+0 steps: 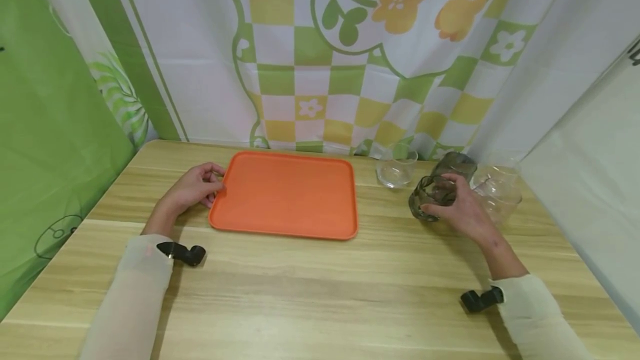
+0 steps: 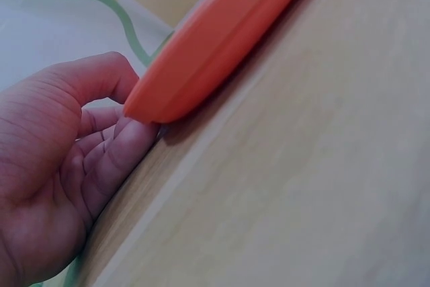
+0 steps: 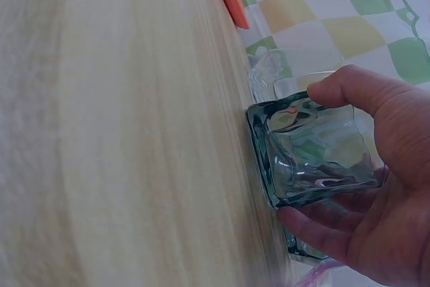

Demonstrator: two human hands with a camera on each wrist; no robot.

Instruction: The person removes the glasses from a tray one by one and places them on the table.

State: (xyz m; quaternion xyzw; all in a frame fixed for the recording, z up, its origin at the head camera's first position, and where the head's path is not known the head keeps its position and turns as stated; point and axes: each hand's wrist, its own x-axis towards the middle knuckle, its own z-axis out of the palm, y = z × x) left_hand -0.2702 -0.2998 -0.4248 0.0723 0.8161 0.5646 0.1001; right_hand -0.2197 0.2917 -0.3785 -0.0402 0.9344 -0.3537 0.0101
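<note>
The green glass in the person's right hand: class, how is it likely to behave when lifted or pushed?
The green glass looks thick-walled, so probably heavy for its size and stiff. Its smooth, wavy surface may be slippery; the right hand wraps thumb and fingers round it. Being glass, it would likely break if knocked against the second green glass behind it.

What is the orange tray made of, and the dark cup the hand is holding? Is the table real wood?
The orange tray looks like plastic: one even colour, smooth matte face, rounded moulded rim. The dark cup in the right hand looks like tinted glass: you see through it, and its wavy wall glints. The table shows pale wood grain, but whether it is solid wood or a printed layer cannot be told.
</note>
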